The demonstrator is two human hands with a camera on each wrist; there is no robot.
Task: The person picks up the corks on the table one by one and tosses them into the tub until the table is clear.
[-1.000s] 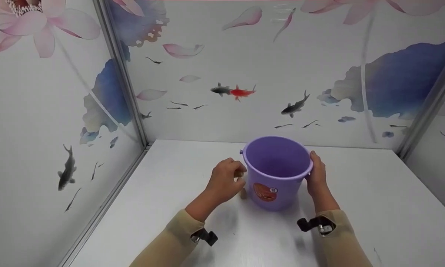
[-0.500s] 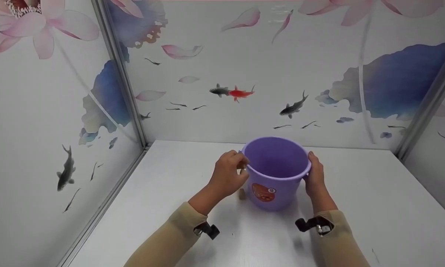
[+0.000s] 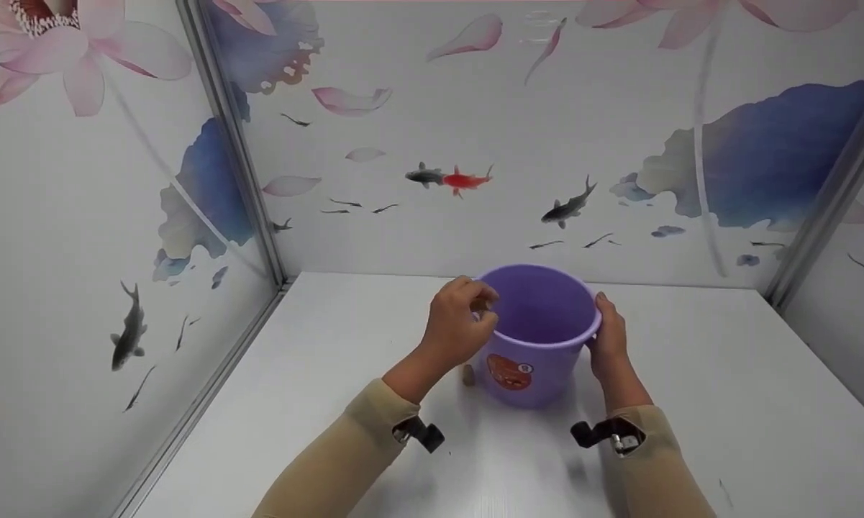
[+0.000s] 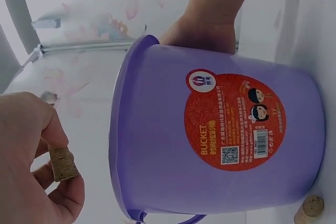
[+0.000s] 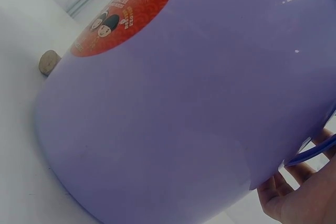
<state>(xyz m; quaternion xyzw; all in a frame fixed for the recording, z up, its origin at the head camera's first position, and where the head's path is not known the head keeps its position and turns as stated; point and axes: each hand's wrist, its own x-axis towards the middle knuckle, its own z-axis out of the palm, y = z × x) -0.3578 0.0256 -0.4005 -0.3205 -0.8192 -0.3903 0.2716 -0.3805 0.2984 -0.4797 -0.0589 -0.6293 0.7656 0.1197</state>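
A purple plastic bucket (image 3: 547,370) with a red label (image 4: 236,121) stands upright on the white table. My left hand (image 3: 460,324), raised at the left of the bucket's rim, pinches a short cork (image 4: 64,164) between thumb and fingers, seen best in the left wrist view. My right hand (image 3: 610,342) holds the bucket at its right side just below the rim. By the bucket's blue handle (image 5: 315,151), the fingers of that hand lie against the wall, partly hidden. A second cork (image 3: 468,375) stands on the table close to the left of the bucket's base.
White panels painted with lotus and fish, such as the back wall (image 3: 388,237), enclose the table (image 3: 331,345) on the left, back and right. A metal frame post (image 3: 234,144) marks the left back corner. Small black cameras sit on both wrists.
My left hand has risen and moved right with its cork, from beside the bucket's wall to the left edge of the rim. The right hand stays on the bucket.
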